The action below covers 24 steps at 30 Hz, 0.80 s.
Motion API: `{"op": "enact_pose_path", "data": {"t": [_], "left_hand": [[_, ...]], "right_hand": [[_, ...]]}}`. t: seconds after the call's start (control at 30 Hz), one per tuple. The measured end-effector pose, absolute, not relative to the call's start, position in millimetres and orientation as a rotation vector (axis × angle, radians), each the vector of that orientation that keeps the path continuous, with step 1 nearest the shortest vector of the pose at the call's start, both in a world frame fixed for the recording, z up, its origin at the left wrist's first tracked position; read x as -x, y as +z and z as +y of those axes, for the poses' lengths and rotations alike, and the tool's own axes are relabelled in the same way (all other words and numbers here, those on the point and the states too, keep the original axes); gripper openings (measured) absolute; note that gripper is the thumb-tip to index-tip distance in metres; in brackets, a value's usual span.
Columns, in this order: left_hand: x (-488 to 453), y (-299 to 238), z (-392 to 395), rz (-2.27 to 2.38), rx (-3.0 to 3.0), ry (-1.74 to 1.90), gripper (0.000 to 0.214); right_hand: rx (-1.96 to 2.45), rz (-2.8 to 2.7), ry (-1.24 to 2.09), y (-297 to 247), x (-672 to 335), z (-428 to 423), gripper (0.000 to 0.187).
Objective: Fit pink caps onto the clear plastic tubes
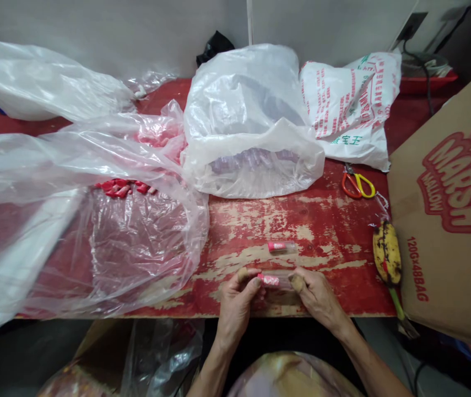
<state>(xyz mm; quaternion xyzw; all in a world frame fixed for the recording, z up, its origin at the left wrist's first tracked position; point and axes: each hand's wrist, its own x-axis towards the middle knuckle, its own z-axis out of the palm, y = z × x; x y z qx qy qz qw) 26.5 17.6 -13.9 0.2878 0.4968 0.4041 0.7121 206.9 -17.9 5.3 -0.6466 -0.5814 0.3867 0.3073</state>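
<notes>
Watching the clear plastic tube right at the near edge of the table, held level between both hands, with a pink band at its left end. How's the grip?

Firm on both sides! The left hand has the pink end, the right hand has the clear end, fingers curled and thumbs pressed in. Nothing's let go.

What's on those thumbs?

Both thumb fingertips are capped in something tan. Tape or finger cots, I can't tell from here.

And right next to the hands?

A second tube, also pink at one end, lies on its side just above them, on the red-painted wooden table, its paint badly worn.

Further out?

Straight ahead, a slumped clear plastic bag with a pile of pale purplish items showing through, too blurred to name. To its left, a wide sheet of clear plastic spreads across the table, with a cluster of red pieces near its top.

Over on the right?

Orange-and-yellow scissors sit below a white printed sack. Then there's a blackening banana, lying just beside a cardboard carton printed MARSHMALLOW in red, and at the back, a black bag against the wall.
</notes>
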Motion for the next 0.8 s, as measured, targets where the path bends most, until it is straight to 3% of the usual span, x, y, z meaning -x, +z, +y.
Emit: {"op": "enact_pose_path", "data": {"t": [0.07,0.2,0.33,0.47,0.57,0.7,0.8], "left_hand": [[-26.2,-12.8,16.9,1.097,-0.677,0.933,0.025],[-25.5,-11.8,15.8,1.049,-0.673,0.977,0.021],[-25.7,-13.0,13.6,1.031,-0.721,0.932,0.019],[-26.8,-13.6,12.0,1.014,-0.745,0.938,0.019],[-27.5,-11.9,12.3,1.031,-0.708,0.951,0.02],[-28.3,-7.5,12.6,1.03,-0.671,0.93,0.023],[-28.4,-3.5,13.8,1.031,-0.672,0.932,0.025]], "right_hand": [[1.747,-1.498,1.005,5.5,-205.0,-17.9,0.047],[1.608,-1.609,1.009,14.3,-207.1,-18.8,0.025],[1.602,-1.658,1.048,13.9,-210.1,-20.5,0.023],[1.723,-1.547,1.008,9.2,-207.8,-21.0,0.042],[1.639,-1.6,0.996,14.1,-207.1,-20.8,0.021],[1.621,-1.639,0.991,17.9,-207.3,-20.8,0.018],[1.723,-1.6,0.916,14.7,-205.1,-19.9,0.035]]}}
